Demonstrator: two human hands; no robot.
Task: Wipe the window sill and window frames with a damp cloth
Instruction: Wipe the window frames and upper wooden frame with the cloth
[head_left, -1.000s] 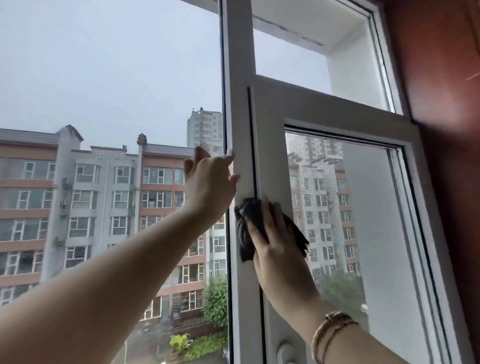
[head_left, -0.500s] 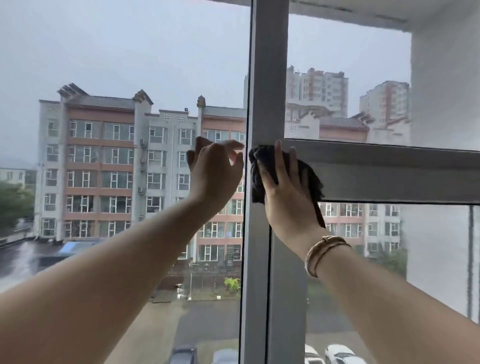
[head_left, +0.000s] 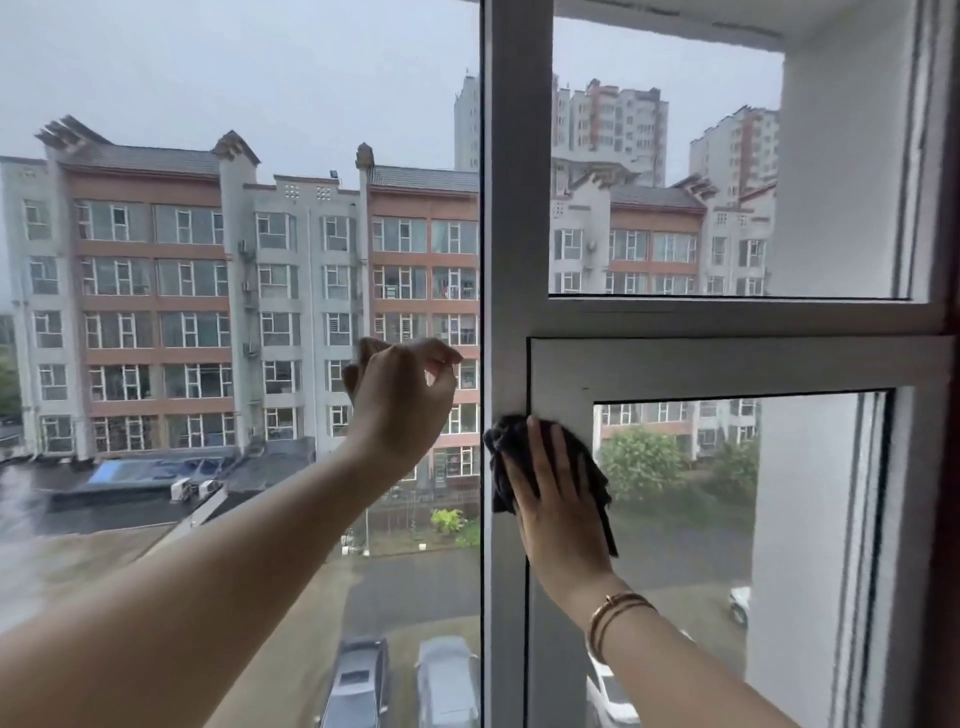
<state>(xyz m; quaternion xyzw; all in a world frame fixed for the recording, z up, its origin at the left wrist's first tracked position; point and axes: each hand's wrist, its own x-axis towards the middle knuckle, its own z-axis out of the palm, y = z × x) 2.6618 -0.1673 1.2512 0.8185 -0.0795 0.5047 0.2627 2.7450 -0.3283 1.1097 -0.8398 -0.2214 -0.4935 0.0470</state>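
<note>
Since half a second ago, the dark cloth (head_left: 550, 467) has been slid down from the frame's corner onto the upright part of the white window frame (head_left: 511, 208). It is pressed flat there under the straight fingers of the right hand (head_left: 558, 509). Nothing is held by the left hand (head_left: 400, 405), which is loosely curled near the glass.

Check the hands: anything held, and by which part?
Right hand presses the dark cloth flat against the window frame, fingers straight over its middle. Left hand holds nothing, fingers loosely curled.
</note>
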